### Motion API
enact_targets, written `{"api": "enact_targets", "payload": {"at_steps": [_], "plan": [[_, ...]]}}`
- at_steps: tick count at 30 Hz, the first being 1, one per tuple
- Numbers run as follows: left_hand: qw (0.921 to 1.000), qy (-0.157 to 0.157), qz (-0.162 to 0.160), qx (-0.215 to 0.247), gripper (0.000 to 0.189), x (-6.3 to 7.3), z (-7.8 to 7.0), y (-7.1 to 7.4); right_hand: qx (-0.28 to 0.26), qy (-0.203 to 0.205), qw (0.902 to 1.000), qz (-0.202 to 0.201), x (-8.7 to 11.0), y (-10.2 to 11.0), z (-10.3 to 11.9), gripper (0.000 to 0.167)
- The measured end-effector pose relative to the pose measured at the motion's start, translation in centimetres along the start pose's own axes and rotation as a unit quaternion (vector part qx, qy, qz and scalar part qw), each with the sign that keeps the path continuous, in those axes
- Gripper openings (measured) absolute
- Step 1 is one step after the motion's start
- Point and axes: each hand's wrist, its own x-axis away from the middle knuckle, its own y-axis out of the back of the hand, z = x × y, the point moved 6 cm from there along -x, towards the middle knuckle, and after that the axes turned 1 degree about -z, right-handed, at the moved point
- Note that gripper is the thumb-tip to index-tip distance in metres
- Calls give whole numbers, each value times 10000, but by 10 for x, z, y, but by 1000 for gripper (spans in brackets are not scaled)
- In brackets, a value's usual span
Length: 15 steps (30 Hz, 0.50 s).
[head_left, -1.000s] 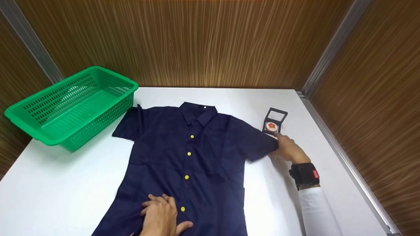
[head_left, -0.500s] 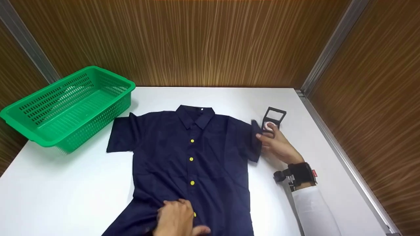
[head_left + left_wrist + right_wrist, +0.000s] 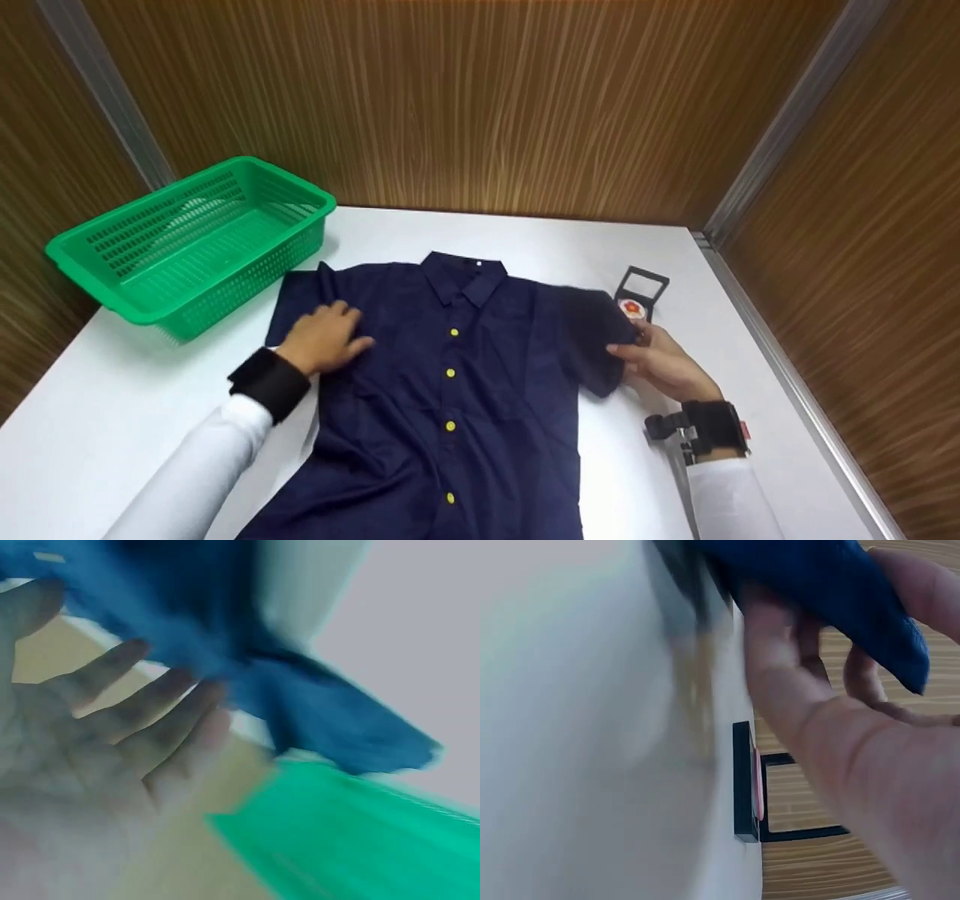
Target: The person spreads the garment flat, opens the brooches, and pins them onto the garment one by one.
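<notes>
A navy short-sleeved shirt (image 3: pixel 397 375) with yellow buttons lies front up on the white table, collar toward the back wall. My right hand (image 3: pixel 664 364) pinches the hem of the shirt's right-side sleeve (image 3: pixel 596 337) between thumb and fingers, and the right wrist view shows that cloth (image 3: pixel 832 596) raised off the table. Over the opposite sleeve and shoulder, my left hand (image 3: pixel 322 337) is spread with fingers loose. The left wrist view shows its fingers (image 3: pixel 150 712) apart, nothing between them, with the shirt beyond. Just past my right hand stands an open black compact case (image 3: pixel 643 289) holding a round piece with a red flower.
A green perforated plastic basket (image 3: pixel 187 300) stands at the back left, close to the left sleeve. Wood-grain panels (image 3: pixel 487 105) wall in the table (image 3: pixel 112 435) at the back and sides. A metal strip (image 3: pixel 802 397) runs along its right edge.
My left hand has moved from the shirt's lower front up to the left-side sleeve. My right hand keeps the sleeve hem and has shifted it slightly; it uncovers the case's round piece again.
</notes>
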Motion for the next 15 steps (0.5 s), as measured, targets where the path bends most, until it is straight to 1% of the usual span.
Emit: {"api": "enact_targets", "payload": {"at_steps": [2,3,4,5,6,7,8,9,10,12,15], "plan": [[9987,13,-395,-309,47,-6,22,-4,293,16,9994,-163,0,1,0,70],[9964,2,-680,-503,46,-8,31,-4,584,7,9978,-309,1,2,1,73],[9924,-28,-1008,-711,43,-10,37,-3,965,-10,9942,-478,2,3,2,78],[9864,-74,-1355,-932,40,-12,43,-1,1342,-19,9891,-612,3,5,3,82],[9785,-128,-1719,-1128,37,-13,48,4,1723,-36,9823,-738,4,7,4,86],[9706,-202,-2031,-1279,35,-18,49,7,2106,-78,9732,-918,8,11,4,88],[9621,-251,-2326,-1404,33,-21,52,12,2422,-114,9644,-1053,11,16,4,90],[9549,-245,-2541,-1517,33,-24,55,18,2667,-130,9567,-1159,13,20,5,90],[9499,-167,-2687,-1585,35,-26,59,23,2876,-126,9498,-1224,16,23,5,90],[9457,197,-2805,-1633,45,-26,70,33,3190,-101,9388,-1292,18,27,5,88],[9417,886,-2760,-1707,55,-19,86,40,3734,-129,9172,-1383,20,28,7,85]]}}
